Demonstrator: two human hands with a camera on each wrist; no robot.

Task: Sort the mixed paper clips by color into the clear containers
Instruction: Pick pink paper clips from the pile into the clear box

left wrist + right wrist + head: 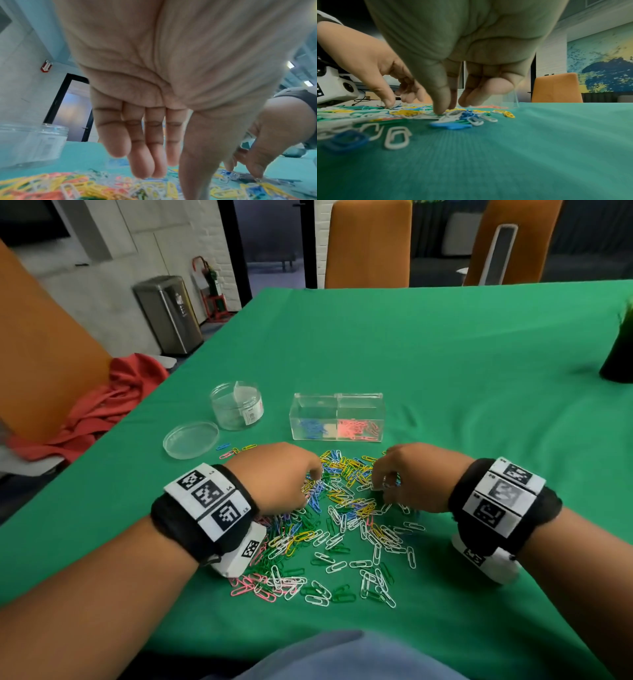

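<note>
While beneath both grips (346, 477), paper clips (337, 529) on cloth.

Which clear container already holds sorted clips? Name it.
The clear rectangular two-compartment box, behind the mixed clip pile: blue clips on its left side, pink on its right. The round clear jar holds no clips.
</note>
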